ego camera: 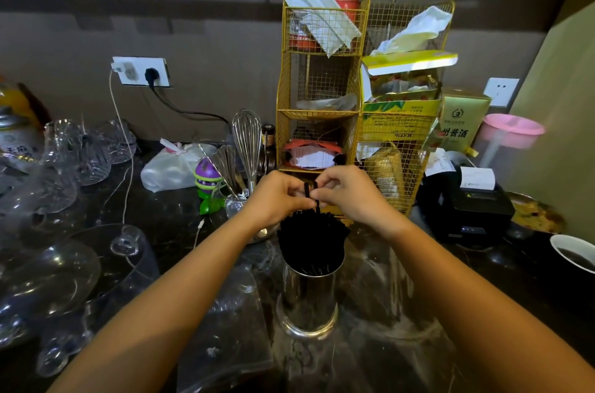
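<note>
Black straws (pixel 310 233) stand packed in the steel cup (pixel 307 299) on the desk (pixel 402 312), nearly filling its mouth, so most of the loading looks done. Just above the cup the left hand (pixel 277 196) and the right hand (pixel 349 191) meet, each with fingertips pinched on straws that stick up out of the bundle. What seems left is to push these down level with the rest and let go.

The dark marble counter (pixel 167 209) bears a steel canister (pixel 307 299), glassware (pixel 64 167), a yellow wire rack (pixel 318 86) and a printer (pixel 470 209).
</note>
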Demonstrator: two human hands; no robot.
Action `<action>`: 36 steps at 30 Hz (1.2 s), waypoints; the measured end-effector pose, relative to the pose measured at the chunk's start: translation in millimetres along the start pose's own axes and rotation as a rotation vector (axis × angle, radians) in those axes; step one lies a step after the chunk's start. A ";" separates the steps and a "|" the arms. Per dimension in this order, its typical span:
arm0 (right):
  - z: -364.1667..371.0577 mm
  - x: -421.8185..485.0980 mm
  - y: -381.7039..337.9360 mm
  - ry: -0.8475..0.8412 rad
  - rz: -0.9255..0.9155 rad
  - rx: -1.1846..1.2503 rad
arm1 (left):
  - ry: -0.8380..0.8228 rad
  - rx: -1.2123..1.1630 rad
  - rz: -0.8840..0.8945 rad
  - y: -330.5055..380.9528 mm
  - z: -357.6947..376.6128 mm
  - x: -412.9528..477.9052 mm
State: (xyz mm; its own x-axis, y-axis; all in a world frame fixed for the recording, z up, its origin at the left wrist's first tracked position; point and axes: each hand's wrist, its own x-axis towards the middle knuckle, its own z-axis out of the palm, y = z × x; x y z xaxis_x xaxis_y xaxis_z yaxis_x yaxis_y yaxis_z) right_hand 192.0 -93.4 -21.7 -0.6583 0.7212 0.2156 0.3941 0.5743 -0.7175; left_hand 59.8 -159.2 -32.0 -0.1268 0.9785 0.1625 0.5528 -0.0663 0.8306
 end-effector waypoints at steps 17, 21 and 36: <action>-47.1 -14.9 -26.6 0.161 0.195 0.391 | 0.318 -0.160 0.309 90.2 -59.5 -9.3; -44.8 -15.0 -27.3 -0.054 0.385 0.711 | 0.433 -0.285 0.436 102.2 -70.3 -19.4; -54.5 10.2 -28.8 0.335 0.170 1.395 | 0.338 -0.652 0.093 18.9 -26.9 -20.0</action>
State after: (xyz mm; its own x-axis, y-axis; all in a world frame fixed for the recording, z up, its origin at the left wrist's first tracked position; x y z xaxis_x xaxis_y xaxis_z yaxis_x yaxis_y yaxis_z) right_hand 208.8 -81.5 37.3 -0.4123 0.9087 0.0656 -0.6137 -0.2237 -0.7572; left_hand 50.7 -185.3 -5.2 -0.4082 0.8565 0.3159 -0.0141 -0.3519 0.9359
